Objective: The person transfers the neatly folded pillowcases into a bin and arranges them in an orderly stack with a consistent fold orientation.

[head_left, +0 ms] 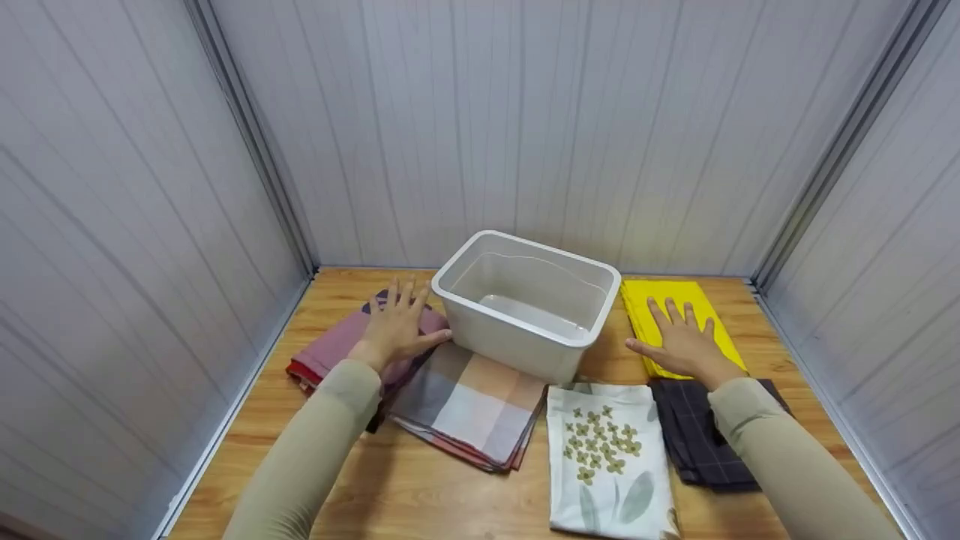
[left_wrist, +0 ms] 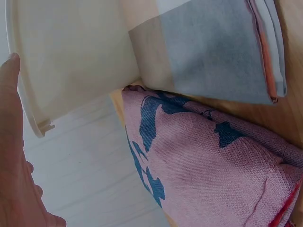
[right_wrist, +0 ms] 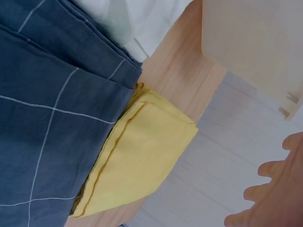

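Observation:
My left hand is spread flat above a folded mauve cloth with dark blue patches, its thumb close to the left end of a white plastic bin. Fingers fanned out, my right hand hovers over a folded yellow cloth. Neither hand holds anything. In front of the bin lies a folded checked cloth in grey, white and peach. A white cloth with a flower print is to its right, beside a folded dark cloth with thin white lines, partly hidden by my right forearm.
The bin stands at an angle on the wooden tabletop, with nothing visible inside. Pale panelled walls enclose the table at the back and on both sides. A red cloth edge shows beneath the mauve cloth.

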`<state>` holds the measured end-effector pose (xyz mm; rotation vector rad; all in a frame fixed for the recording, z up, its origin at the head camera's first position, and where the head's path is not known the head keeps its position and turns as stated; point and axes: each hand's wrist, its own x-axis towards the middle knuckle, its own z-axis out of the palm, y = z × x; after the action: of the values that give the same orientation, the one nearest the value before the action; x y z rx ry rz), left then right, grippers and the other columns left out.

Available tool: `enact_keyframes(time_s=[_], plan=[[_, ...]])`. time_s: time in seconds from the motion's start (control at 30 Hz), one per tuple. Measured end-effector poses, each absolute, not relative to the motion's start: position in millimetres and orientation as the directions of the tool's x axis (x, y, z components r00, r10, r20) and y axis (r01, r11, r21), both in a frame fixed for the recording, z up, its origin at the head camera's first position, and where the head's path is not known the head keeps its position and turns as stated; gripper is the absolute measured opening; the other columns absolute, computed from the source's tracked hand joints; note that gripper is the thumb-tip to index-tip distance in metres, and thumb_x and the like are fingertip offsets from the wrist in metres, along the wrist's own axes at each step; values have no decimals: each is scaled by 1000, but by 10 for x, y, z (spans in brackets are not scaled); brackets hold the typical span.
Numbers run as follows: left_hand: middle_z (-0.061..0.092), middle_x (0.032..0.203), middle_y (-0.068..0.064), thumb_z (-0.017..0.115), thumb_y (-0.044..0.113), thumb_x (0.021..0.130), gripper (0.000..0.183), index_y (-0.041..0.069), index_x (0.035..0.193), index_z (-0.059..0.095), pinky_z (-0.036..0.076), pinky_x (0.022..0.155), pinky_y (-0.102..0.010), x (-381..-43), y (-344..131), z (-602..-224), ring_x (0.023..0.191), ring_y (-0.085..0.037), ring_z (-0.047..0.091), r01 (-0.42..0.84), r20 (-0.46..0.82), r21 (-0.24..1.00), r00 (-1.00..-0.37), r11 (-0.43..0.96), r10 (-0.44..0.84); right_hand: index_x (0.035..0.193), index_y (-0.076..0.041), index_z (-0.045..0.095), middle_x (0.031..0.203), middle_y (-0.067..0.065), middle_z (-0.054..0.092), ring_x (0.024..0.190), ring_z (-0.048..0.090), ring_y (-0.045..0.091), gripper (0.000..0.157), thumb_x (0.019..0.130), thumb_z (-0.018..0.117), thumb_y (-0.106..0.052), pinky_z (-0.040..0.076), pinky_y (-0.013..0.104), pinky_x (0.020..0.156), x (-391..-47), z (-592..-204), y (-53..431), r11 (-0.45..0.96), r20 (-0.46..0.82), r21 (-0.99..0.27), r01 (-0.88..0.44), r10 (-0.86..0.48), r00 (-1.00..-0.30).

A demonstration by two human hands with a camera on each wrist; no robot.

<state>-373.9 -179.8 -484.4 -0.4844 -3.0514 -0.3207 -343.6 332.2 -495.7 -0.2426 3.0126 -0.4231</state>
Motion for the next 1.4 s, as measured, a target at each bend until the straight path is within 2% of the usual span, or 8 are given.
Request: enact_keyframes(time_s=[0.2,0.4,0.5,0.67,0.8,0.9,1.13,1.4], plan=[[13,181,-25,53,84,94,114,13,175,16,5,125,-82,-3723,-1808,-4924,167,-52,5,306,65,205,-952,930,299,174,-5,12,176,37,8,159,2,68,108,102,51,-76,1,89,119,-3430,-5005,3294,940,-64,-306,-150,-177,-982],[20,179,-27,58,81,95,115,10,175,16,16,125,-81,-3692,-1776,-4991,166,-53,13,330,83,277,-944,902,320,173,-3,16,175,38,16,158,12,66,113,99,54,-79,11,85,122,-3402,-5083,3297,931,-36,-315,-183,-204,-978],[27,176,-28,63,76,96,111,10,174,20,20,126,-78,-3671,-1761,-5018,165,-52,19,347,112,297,-938,889,329,171,1,23,172,39,24,157,22,64,111,98,62,-73,20,80,124,-3374,-5112,3314,918,0,-332,-219,-232,-973],[41,169,-28,70,66,97,101,5,169,34,31,126,-71,-3652,-1739,-5092,158,-51,36,412,173,309,-911,857,375,164,6,37,165,37,40,152,39,59,103,97,74,-62,35,73,122,-3346,-5146,3327,884,46,-380,-271,-274,-961],[50,164,-24,73,61,98,89,4,161,48,35,126,-67,-3614,-1718,-5163,153,-46,46,455,192,328,-890,828,413,163,6,38,165,36,42,151,41,58,108,93,75,-68,37,73,121,-3342,-5167,3323,874,28,-413,-257,-270,-962],[52,163,-19,74,58,98,83,5,158,52,37,126,-63,-3573,-1684,-5213,151,-41,49,469,188,368,-883,803,430,164,6,38,165,35,41,151,41,58,110,91,78,-66,36,73,121,-3338,-5188,3320,867,8,-438,-238,-260,-965],[52,164,-16,75,57,99,85,4,160,49,40,126,-57,-3475,-1562,-5298,152,-36,50,439,155,445,-896,781,416,163,8,38,164,35,43,149,44,58,102,91,87,-46,38,72,120,-3327,-5278,3318,827,-1,-513,-229,-268,-963],[54,162,-20,75,53,100,83,2,160,48,42,125,-57,-3424,-1412,-5377,151,-38,51,459,143,512,-879,726,455,162,8,37,153,40,49,133,57,57,92,92,89,-23,52,67,108,-3307,-5357,3296,755,0,-623,-204,-262,-965]])
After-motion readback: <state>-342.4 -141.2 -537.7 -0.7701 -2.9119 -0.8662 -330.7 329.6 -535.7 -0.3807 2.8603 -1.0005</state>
